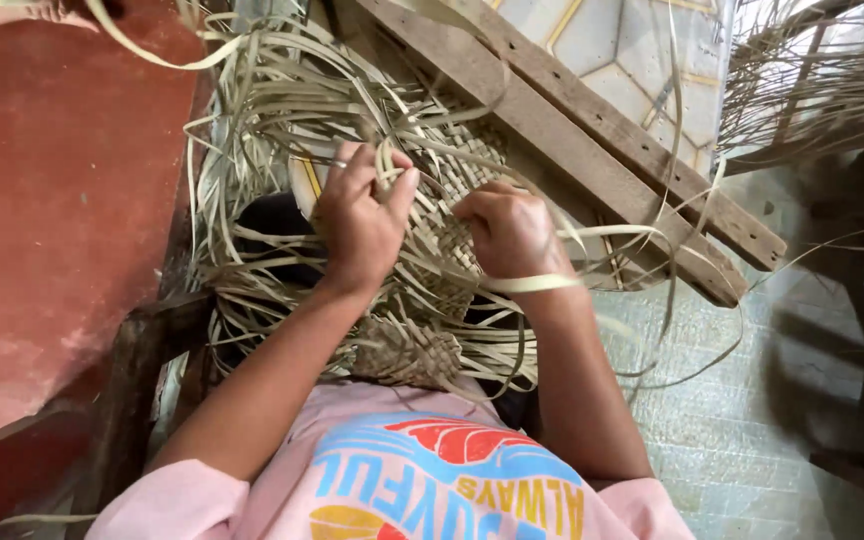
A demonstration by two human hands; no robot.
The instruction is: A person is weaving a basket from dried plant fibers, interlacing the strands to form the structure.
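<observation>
1. Matting of woven palm strips [442, 250] lies on the person's lap, with loose strips fanning out around it.
2. Left hand [362, 215] pinches one pale strip [384, 160] between thumb and fingers above the weave.
3. Right hand [512, 232] is curled shut on strips at the mat's edge.
4. Wooden planks [592, 130] lie beyond; red floor [52, 200] at left.
</observation>
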